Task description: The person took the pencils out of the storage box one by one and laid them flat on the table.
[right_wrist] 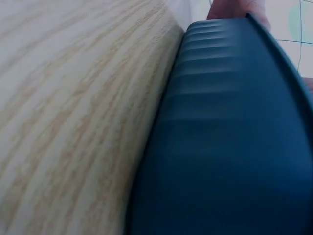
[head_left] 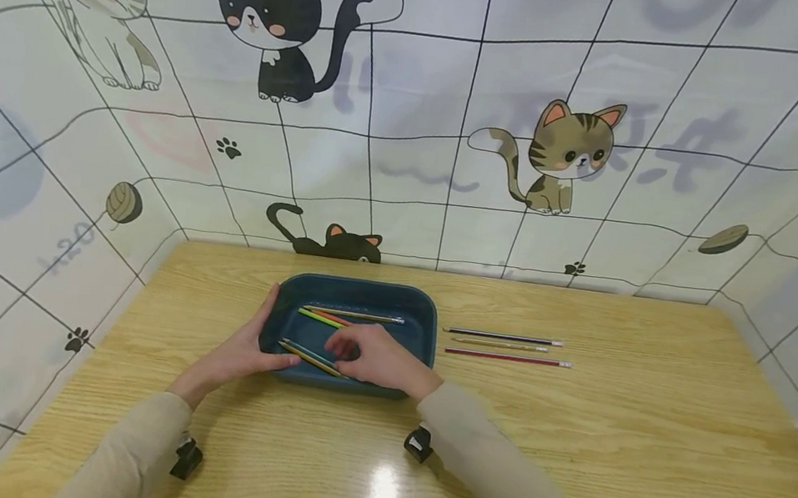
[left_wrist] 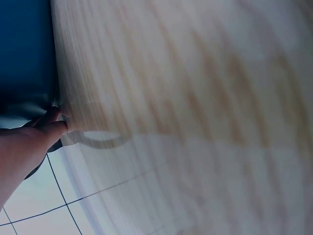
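Observation:
A dark blue rectangular tray (head_left: 363, 288) stands on the table with several pencils in it. My left hand (head_left: 246, 347) holds its left end, fingers along the outer side and thumb at the front corner. Inside the tray is my right hand (head_left: 381, 356), bent-fingered, over the ends of a blue pencil (head_left: 310, 352) and a yellow pencil (head_left: 312, 360); whether it pinches one is hidden. Behind them lie green (head_left: 318, 317) and orange (head_left: 333, 318) pencils. Along the back runs a gold-coloured pencil (head_left: 353, 314). The right wrist view mostly shows the tray's outer wall (right_wrist: 234, 122).
To the tray's right, a dark pencil (head_left: 504, 336), a light wood-coloured pencil (head_left: 500, 345) and a red pencil (head_left: 506, 356) lie roughly parallel on the wooden table (head_left: 608, 445). A cat-patterned sheet (head_left: 426, 101) rises behind the table and at both sides.

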Available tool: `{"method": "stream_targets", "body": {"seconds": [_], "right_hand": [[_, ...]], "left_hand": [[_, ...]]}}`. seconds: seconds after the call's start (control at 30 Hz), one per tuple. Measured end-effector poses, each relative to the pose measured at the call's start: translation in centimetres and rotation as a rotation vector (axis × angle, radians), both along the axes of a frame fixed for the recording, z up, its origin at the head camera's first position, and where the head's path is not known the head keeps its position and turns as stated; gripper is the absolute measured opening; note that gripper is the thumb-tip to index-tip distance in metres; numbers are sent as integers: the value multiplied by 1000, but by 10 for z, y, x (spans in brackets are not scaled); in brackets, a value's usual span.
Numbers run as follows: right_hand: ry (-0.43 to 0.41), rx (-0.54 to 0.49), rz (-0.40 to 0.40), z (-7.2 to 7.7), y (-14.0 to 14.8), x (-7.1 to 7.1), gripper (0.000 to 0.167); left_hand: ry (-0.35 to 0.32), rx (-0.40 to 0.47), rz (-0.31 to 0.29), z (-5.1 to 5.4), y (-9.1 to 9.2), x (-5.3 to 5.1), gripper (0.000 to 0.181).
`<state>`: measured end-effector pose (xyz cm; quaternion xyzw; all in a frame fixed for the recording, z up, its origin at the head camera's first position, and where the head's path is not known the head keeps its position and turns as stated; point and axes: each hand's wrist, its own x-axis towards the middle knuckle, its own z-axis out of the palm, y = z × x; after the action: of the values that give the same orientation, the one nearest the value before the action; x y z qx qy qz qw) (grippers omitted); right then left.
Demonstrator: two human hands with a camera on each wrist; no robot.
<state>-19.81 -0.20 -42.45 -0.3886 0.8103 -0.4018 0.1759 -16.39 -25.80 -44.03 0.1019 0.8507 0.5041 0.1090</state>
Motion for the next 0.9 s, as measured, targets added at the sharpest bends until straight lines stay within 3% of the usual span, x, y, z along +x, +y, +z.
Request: {"method": "stream_targets", "body": {"seconds": [0.23, 0.6, 0.9], "right_hand": [[-39, 76, 21, -6, -4, -4, 25], [-160, 15, 75, -12, -2, -7, 28], [-158, 48, 83, -11, -3, -6, 29]], "left_hand": [[15, -15, -2, -1, 1, -1, 118], [10, -2, -1, -2, 0, 1, 118], [8, -12, -2, -3, -1, 0, 117]]}}
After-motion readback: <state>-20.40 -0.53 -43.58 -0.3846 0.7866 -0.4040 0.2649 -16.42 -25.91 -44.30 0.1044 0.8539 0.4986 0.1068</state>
